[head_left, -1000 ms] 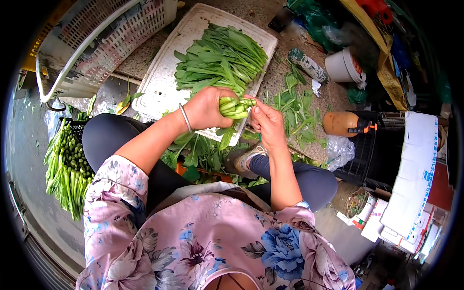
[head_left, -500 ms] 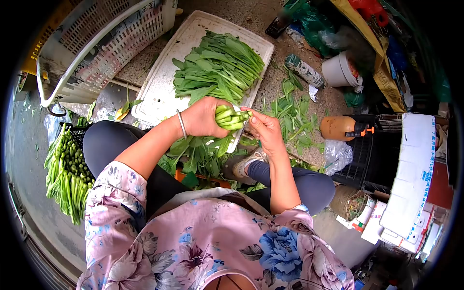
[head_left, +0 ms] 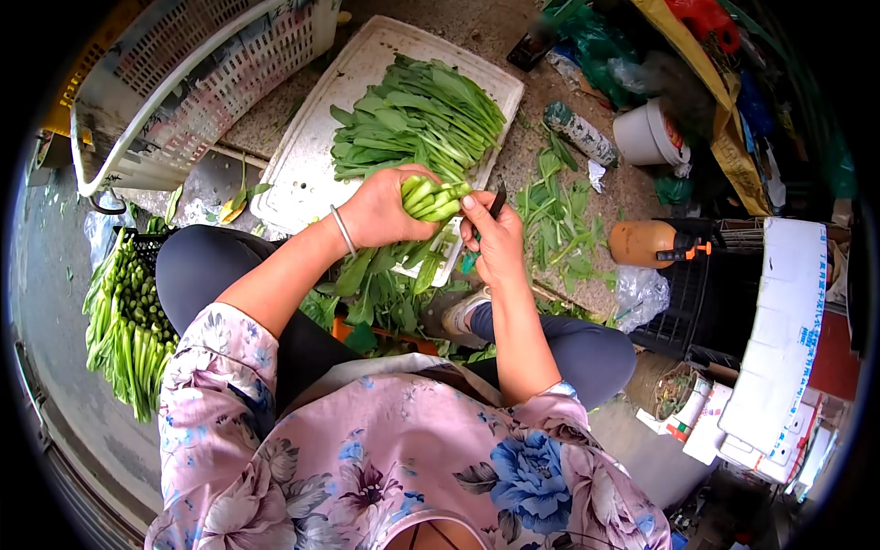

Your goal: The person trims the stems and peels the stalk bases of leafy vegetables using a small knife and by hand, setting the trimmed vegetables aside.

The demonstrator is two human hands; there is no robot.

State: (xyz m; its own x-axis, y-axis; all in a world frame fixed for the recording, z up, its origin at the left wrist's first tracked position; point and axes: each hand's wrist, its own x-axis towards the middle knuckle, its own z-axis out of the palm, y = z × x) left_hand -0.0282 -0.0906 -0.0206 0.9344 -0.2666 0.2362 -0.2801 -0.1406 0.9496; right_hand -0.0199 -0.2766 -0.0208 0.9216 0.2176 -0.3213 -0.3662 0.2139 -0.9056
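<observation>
My left hand (head_left: 390, 206), with a bangle on the wrist, is wrapped round a bunch of leafy green stems (head_left: 434, 200). The pale cut ends point to the right and the leaves hang below my fist. At those ends, my right hand (head_left: 500, 246) is closed on a small dark knife (head_left: 499, 199), its tip pointing up. My right thumb touches or nearly touches the nearest stem end. Just beyond both hands, a heap of leafy greens (head_left: 417, 124) lies on a stained white board (head_left: 307, 151).
Loose leaves (head_left: 559, 225) litter the ground to the right, near a spray bottle (head_left: 640, 243) and a white bucket (head_left: 646, 133). On the left stand a white plastic basket (head_left: 197, 101) and a crate of bundled stems (head_left: 133, 330). A white foam box (head_left: 779, 330) is at far right.
My right hand has turned, and the dark knife now shows above its fingers. My left hand has shifted slightly, tilting the stem ends upward.
</observation>
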